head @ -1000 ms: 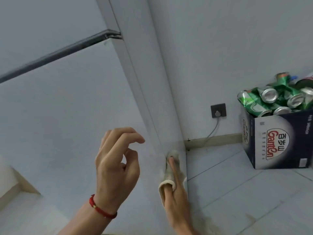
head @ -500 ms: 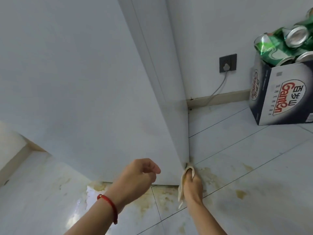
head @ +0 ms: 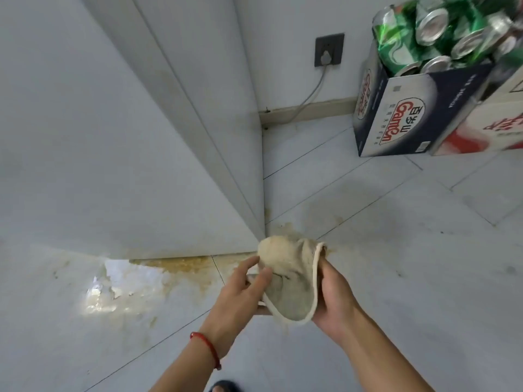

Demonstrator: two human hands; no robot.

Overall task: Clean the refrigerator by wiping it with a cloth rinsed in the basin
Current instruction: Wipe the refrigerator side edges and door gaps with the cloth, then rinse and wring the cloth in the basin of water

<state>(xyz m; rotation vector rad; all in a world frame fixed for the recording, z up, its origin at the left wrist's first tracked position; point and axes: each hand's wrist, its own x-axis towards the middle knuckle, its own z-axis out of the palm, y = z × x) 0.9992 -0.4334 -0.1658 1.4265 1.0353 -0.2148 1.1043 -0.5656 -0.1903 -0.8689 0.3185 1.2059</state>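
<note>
the refrigerator [head: 99, 137] is filling the view from 9 to 12 o'clock, its white side running down to a bottom corner near the centre, where yellowish stains are spreading over the tiled floor [head: 396, 278]. at 2 o'clock a cardboard box [head: 396, 114] is holding crushed green cans [head: 430, 32], parked against the wall well apart from the work. at about 5 o'clock, just beside that corner, the cloth [head: 288, 273] is hanging bunched between both hands, probably for refolding to a cleaner face. the right hand [head: 334, 301] is grasping its hemmed edge; the left hand [head: 240, 292] is pinching the other side with its fingers [head: 261, 278]. no basin is showing.
</note>
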